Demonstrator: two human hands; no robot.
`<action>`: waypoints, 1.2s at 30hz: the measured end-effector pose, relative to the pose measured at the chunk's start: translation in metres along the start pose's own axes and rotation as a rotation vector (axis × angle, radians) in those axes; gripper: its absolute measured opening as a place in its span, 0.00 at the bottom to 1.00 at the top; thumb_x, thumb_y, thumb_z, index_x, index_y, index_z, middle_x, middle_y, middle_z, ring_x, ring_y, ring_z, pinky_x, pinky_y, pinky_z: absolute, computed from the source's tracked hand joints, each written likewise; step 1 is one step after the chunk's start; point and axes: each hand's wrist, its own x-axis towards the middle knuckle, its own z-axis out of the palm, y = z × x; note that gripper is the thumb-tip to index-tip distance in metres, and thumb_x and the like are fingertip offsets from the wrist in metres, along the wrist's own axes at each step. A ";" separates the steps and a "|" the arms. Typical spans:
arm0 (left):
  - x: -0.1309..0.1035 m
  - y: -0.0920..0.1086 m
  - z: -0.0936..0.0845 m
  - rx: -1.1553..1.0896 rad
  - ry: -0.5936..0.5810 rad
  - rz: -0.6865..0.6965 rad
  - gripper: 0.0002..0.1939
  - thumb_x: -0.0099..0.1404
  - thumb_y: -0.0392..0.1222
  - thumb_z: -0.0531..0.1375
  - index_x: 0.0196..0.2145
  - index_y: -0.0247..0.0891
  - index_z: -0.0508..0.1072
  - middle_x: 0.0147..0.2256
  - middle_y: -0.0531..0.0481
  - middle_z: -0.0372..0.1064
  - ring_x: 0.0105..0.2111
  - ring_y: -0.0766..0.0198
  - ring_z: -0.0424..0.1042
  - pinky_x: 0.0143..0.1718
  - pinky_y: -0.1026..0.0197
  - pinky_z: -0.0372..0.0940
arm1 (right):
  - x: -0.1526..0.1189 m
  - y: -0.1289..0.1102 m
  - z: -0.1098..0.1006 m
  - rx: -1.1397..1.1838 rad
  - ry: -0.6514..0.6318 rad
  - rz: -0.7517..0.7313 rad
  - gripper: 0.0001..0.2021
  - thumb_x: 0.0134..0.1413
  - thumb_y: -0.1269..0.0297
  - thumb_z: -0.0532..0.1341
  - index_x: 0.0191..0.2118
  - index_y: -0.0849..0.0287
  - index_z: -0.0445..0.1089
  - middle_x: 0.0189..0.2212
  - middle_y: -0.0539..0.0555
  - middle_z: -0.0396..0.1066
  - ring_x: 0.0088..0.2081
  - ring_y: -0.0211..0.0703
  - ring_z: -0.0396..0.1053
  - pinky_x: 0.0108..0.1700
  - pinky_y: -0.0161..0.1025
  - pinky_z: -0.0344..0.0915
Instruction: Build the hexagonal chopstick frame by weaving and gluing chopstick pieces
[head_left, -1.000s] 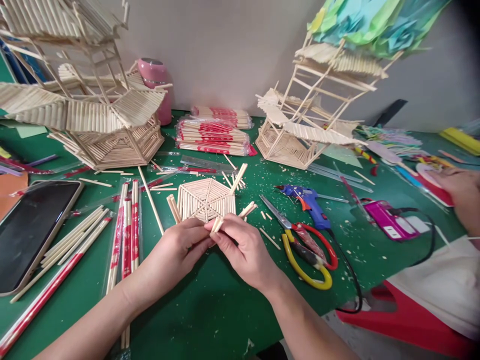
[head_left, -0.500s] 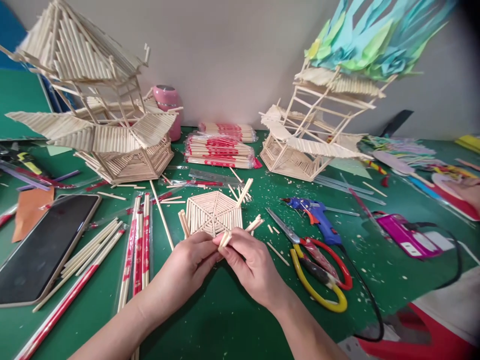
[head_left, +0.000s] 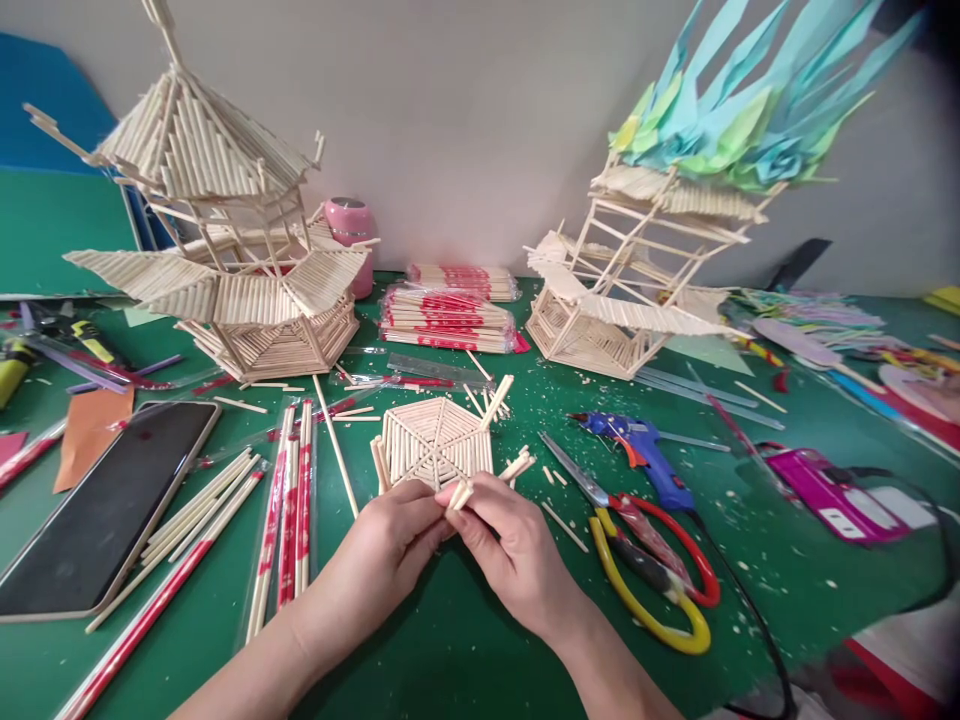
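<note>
So both hands are right up close in the middle, fingers curled in: the right hand (head_left: pixel 517 545) has short stick pieces (head_left: pixel 460 495) pinched between thumb and fingertips, ends poking toward me, and the left hand (head_left: pixel 382 540) is pinched up against the same pieces, though its actual grip is mostly hidden. Just past the fingertips there's a hexagonal stick panel (head_left: pixel 436 445) flat on the green desk (head_left: pixel 457 660), near edge partly covered by the hands, with little posts sticking up at some corners.

Left of the hands are red-and-clear wrapped chopsticks (head_left: pixel 287 500), then loose sticks (head_left: pixel 202 505) and a phone (head_left: pixel 112 520) with a dark screen. On the right: scissors (head_left: pixel 652 570) with one red and one yellow handle, a magenta box (head_left: pixel 817 495) with a small white label I can't read, and a blue glue gun (head_left: pixel 637 450).

Further back, stacked chopstick packs (head_left: pixel 450 318) have red print, way too small to make out. They sit between two stick pavilions, the left one (head_left: pixel 262 310) with a pointed roof, the right one (head_left: pixel 615 310) topped with blue-green paper. Pink cylinder (head_left: pixel 350 225) by the wall.
</note>
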 end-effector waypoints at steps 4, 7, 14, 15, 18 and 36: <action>-0.001 0.000 0.000 -0.015 -0.006 -0.011 0.09 0.64 0.32 0.51 0.31 0.35 0.71 0.29 0.49 0.64 0.31 0.65 0.65 0.32 0.65 0.61 | 0.001 -0.001 0.001 0.001 0.009 0.006 0.09 0.57 0.73 0.52 0.38 0.60 0.68 0.33 0.54 0.67 0.37 0.40 0.66 0.40 0.35 0.63; -0.001 -0.001 0.000 -0.014 -0.010 -0.015 0.09 0.64 0.32 0.51 0.31 0.35 0.71 0.30 0.48 0.64 0.31 0.64 0.66 0.33 0.64 0.62 | 0.001 0.000 0.002 0.008 0.017 0.008 0.08 0.57 0.73 0.52 0.37 0.60 0.68 0.33 0.54 0.68 0.38 0.40 0.66 0.40 0.34 0.63; -0.002 -0.002 0.001 0.005 -0.009 -0.027 0.10 0.64 0.33 0.50 0.30 0.34 0.71 0.29 0.48 0.64 0.30 0.64 0.65 0.31 0.64 0.62 | -0.002 0.002 0.004 0.021 0.037 0.028 0.07 0.56 0.73 0.53 0.38 0.61 0.68 0.34 0.55 0.68 0.39 0.39 0.67 0.41 0.34 0.63; -0.003 -0.002 0.001 0.003 -0.008 -0.031 0.10 0.64 0.33 0.50 0.30 0.34 0.71 0.29 0.48 0.64 0.30 0.64 0.66 0.31 0.64 0.62 | -0.001 0.002 0.004 0.015 0.038 0.028 0.07 0.56 0.73 0.53 0.38 0.61 0.68 0.34 0.55 0.68 0.39 0.39 0.67 0.41 0.34 0.63; -0.003 -0.003 0.002 -0.004 -0.004 -0.041 0.10 0.64 0.33 0.50 0.30 0.34 0.71 0.30 0.48 0.64 0.30 0.65 0.66 0.32 0.64 0.63 | 0.000 0.002 0.003 -0.003 0.038 0.024 0.07 0.56 0.73 0.53 0.37 0.62 0.68 0.33 0.56 0.68 0.38 0.40 0.67 0.40 0.34 0.63; -0.030 0.000 0.007 0.338 0.222 0.114 0.10 0.62 0.30 0.50 0.37 0.34 0.69 0.35 0.43 0.67 0.34 0.61 0.70 0.34 0.59 0.68 | 0.000 0.004 0.004 -0.047 -0.004 0.024 0.07 0.58 0.72 0.51 0.31 0.60 0.64 0.30 0.52 0.65 0.34 0.39 0.65 0.36 0.34 0.62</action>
